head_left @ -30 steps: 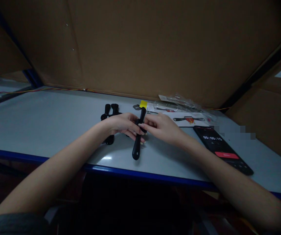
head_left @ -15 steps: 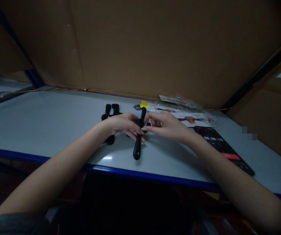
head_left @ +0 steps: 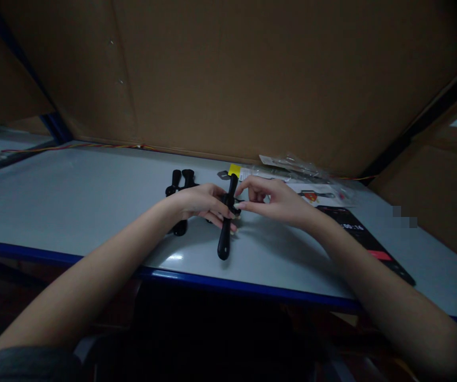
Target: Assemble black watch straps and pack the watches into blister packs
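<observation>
A black bar with two rounded handle ends (head_left: 224,241) stands slanted above the table, its middle between my hands. My left hand (head_left: 200,200) is closed around that middle, thumb in front and fingers behind and below. From the other side, my right hand (head_left: 270,199) has its thumb and index finger pinched at a small dark part (head_left: 238,207) sticking out of the bar's middle; what it is I cannot make out. Behind my left wrist lie more black handled pieces (head_left: 189,179), partly hidden by the hand and forearm.
Clear plastic packaging (head_left: 308,168) and a printed card (head_left: 324,192) lie behind my right hand, with a yellow label (head_left: 234,170) beside them. A phone (head_left: 366,239) showing a timer lies under my right forearm. Cardboard (head_left: 228,79) walls the back; a thin cable (head_left: 93,145) runs along it.
My right hand has shifted slightly right, and its fingers are a little more raised and drawn back from the bar. My left hand and the bar stay almost still.
</observation>
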`<state>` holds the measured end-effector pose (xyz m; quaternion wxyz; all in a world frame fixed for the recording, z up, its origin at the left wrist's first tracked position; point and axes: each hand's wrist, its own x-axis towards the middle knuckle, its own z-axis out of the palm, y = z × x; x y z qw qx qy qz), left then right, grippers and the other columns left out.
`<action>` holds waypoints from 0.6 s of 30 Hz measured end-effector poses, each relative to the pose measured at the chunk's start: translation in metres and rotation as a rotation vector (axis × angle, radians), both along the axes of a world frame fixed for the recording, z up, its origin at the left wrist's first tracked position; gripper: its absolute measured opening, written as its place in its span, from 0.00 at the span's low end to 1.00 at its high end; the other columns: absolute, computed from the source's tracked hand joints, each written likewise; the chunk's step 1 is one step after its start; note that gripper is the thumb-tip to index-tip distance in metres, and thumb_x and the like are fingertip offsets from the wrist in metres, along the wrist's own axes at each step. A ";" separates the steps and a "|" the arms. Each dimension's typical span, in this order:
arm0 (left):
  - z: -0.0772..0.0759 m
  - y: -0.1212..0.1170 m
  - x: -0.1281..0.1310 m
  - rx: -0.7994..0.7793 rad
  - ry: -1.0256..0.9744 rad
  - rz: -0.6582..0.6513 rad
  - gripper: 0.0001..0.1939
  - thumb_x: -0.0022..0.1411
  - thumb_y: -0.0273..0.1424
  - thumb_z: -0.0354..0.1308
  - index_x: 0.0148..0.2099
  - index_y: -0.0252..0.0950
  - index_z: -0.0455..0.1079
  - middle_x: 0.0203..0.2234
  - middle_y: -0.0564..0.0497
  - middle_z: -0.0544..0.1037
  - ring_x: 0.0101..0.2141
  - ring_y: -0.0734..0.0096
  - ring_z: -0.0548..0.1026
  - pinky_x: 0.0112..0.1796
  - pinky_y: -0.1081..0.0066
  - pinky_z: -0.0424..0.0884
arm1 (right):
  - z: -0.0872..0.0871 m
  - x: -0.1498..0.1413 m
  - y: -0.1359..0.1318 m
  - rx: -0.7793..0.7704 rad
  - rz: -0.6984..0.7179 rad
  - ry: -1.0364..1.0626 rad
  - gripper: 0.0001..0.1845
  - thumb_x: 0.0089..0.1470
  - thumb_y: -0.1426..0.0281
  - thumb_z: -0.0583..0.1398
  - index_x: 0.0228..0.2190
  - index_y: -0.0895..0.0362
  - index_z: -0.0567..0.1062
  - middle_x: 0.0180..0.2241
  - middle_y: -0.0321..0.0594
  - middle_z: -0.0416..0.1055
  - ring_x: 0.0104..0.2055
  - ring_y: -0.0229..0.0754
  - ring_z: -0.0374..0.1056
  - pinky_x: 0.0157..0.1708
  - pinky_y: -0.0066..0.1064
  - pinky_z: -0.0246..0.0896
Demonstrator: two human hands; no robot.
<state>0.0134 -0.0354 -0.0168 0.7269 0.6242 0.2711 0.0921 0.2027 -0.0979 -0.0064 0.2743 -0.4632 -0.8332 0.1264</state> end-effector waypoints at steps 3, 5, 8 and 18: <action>-0.001 0.000 0.000 0.005 -0.002 0.002 0.25 0.43 0.22 0.65 0.45 0.26 0.61 0.31 0.42 0.77 0.31 0.58 0.78 0.34 0.64 0.75 | 0.001 0.001 -0.001 -0.010 0.032 -0.071 0.10 0.50 0.66 0.59 0.36 0.55 0.72 0.19 0.30 0.60 0.22 0.33 0.56 0.24 0.26 0.45; -0.001 0.000 0.000 0.010 -0.012 0.003 0.23 0.43 0.22 0.64 0.43 0.26 0.62 0.31 0.43 0.77 0.30 0.59 0.79 0.33 0.65 0.75 | -0.002 -0.003 0.000 0.033 -0.027 -0.110 0.08 0.50 0.65 0.59 0.32 0.56 0.72 0.18 0.30 0.60 0.21 0.32 0.55 0.23 0.26 0.44; -0.001 0.000 0.000 0.003 -0.025 -0.004 0.20 0.43 0.21 0.65 0.40 0.27 0.63 0.31 0.43 0.77 0.30 0.60 0.79 0.33 0.65 0.75 | -0.009 -0.011 0.000 0.087 -0.148 -0.137 0.11 0.51 0.63 0.58 0.24 0.57 0.70 0.17 0.31 0.61 0.20 0.32 0.54 0.23 0.27 0.40; 0.002 -0.002 0.000 -0.001 -0.005 0.010 0.23 0.44 0.21 0.64 0.43 0.27 0.62 0.31 0.43 0.77 0.31 0.60 0.79 0.36 0.62 0.74 | -0.004 -0.005 0.000 0.012 -0.061 0.035 0.09 0.51 0.64 0.58 0.30 0.57 0.70 0.19 0.30 0.59 0.22 0.33 0.55 0.24 0.26 0.45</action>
